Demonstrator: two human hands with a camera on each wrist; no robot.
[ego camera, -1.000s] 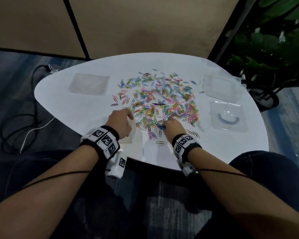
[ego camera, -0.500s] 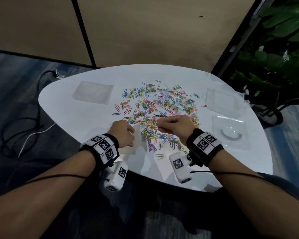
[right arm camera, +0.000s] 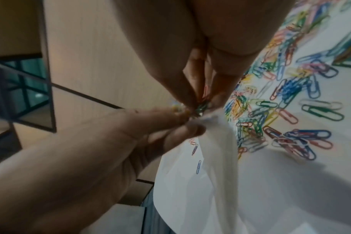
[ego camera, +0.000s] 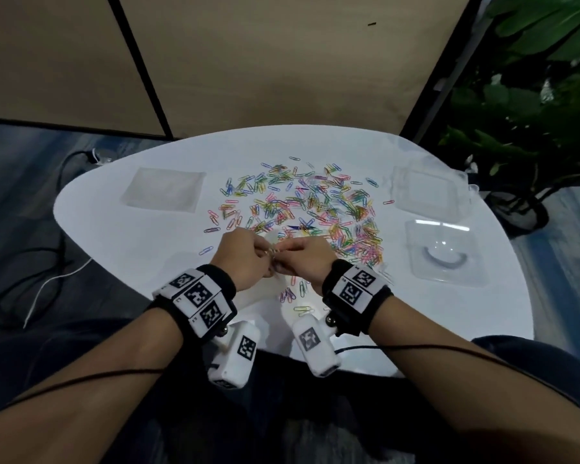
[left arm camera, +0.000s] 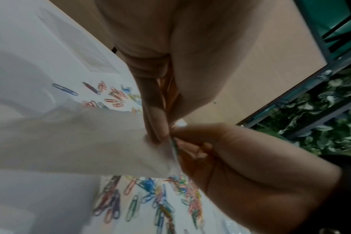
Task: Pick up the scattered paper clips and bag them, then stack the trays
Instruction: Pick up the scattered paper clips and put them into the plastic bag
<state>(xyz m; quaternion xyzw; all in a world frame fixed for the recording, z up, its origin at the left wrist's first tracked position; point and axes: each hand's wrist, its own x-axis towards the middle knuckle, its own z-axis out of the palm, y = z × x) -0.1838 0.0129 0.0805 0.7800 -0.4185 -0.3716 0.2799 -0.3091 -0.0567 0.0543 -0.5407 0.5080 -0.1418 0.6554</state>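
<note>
Many coloured paper clips [ego camera: 315,205] lie scattered over the middle of the white table [ego camera: 114,236]. Just above its near edge, my left hand [ego camera: 265,259] pinches the mouth of a translucent white bag [ego camera: 265,293], which hangs down toward the table. My right hand [ego camera: 283,251] meets it there, pinching a few clips [right arm camera: 201,105], green and pink among them, at the bag's opening. In the left wrist view the left fingers [left arm camera: 156,126] grip the bag [left arm camera: 80,142] with the right hand [left arm camera: 190,142] against them. Two clear trays [ego camera: 426,192] [ego camera: 444,254] sit at the right.
A flat clear square piece [ego camera: 163,189] lies at the table's back left. A few stray clips [ego camera: 303,309] lie near the front edge below my wrists. Cables [ego camera: 47,279] trail on the floor to the left, and a potted plant [ego camera: 533,128] stands to the right.
My right hand left the near edge of the clip pile and moved left to the left hand, carrying clips. The left hand lifted the bag's mouth off the table.
</note>
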